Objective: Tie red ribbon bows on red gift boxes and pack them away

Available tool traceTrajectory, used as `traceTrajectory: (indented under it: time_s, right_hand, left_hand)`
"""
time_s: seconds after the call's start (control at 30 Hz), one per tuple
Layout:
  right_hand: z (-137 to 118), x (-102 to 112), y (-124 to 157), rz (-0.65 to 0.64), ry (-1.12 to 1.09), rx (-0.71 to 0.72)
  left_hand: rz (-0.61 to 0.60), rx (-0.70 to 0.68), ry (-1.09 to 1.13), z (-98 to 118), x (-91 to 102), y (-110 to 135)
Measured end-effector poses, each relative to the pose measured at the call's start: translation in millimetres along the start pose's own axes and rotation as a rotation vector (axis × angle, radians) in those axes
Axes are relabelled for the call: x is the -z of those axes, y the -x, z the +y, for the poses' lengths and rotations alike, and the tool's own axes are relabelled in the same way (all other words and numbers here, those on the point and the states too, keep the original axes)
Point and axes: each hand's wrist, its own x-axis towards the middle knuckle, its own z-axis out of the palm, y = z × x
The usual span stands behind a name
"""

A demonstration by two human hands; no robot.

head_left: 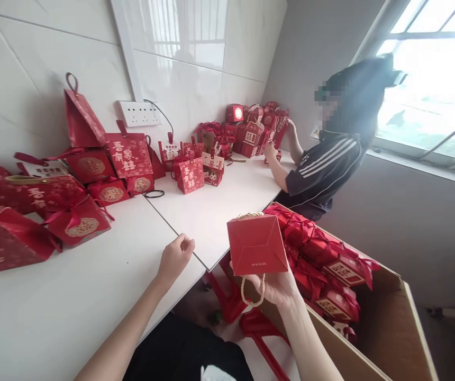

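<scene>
My right hand (275, 286) holds a small red paper gift bag (256, 244) from below, its flat bottom facing me and a cream rope handle looped under my fingers. It hangs just past the table's near edge, beside the cardboard box (390, 328). My left hand (176, 257) rests on the white table (92, 286) near that edge, fingers curled into a loose fist with nothing visible in them.
Red gift boxes and bags (92, 169) line the wall at left and the far corner (251, 129). The cardboard box holds several ribboned red boxes (322, 254). A second person (326, 159) sits at the far end handling boxes. A red stool (251, 323) stands below.
</scene>
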Motion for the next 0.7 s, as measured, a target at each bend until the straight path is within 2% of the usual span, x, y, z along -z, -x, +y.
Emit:
traceTrajectory:
  time_s: [0.1,0.17,0.23,0.33,0.4,0.47,0.57,0.63,0.7]
  right_hand:
    - [-3.4,4.7,5.3,0.072,0.065,0.028]
    - [-10.5,12.9,9.5,0.184,0.214,0.089]
    - [-22.5,27.6,14.7,0.364,0.504,0.216]
    - [-44.4,61.3,19.8,0.692,1.124,0.449]
    - [-55.0,88.5,17.6,0.821,1.446,0.507]
    - [-58.6,115.6,9.9,0.839,1.575,0.47]
    - [-51.3,148.1,-9.3,0.768,1.562,0.433]
    - [-41.0,159.4,-24.4,0.693,1.546,0.489]
    - [-29.3,161.6,-39.0,0.651,1.546,0.543]
  left_hand:
    - [-0.025,0.005,0.022,-8.4,-5.1,-0.2]
    - [-0.026,0.006,0.042,-12.9,-3.9,-0.4]
    - [-0.024,0.008,0.063,-15.4,-2.5,-0.1]
    - [-0.035,-0.005,0.073,-15.3,-2.3,1.0]
    - [-0.049,-0.022,0.063,-14.1,-3.2,1.3]
    - [-0.059,-0.048,0.044,-13.4,-4.6,1.3]
    - [-0.061,-0.104,-0.001,-14.8,-7.0,1.3]
    - [-0.056,-0.142,-0.047,-16.7,-8.7,1.7]
    - [-0.056,-0.167,-0.096,-18.5,-10.1,2.3]
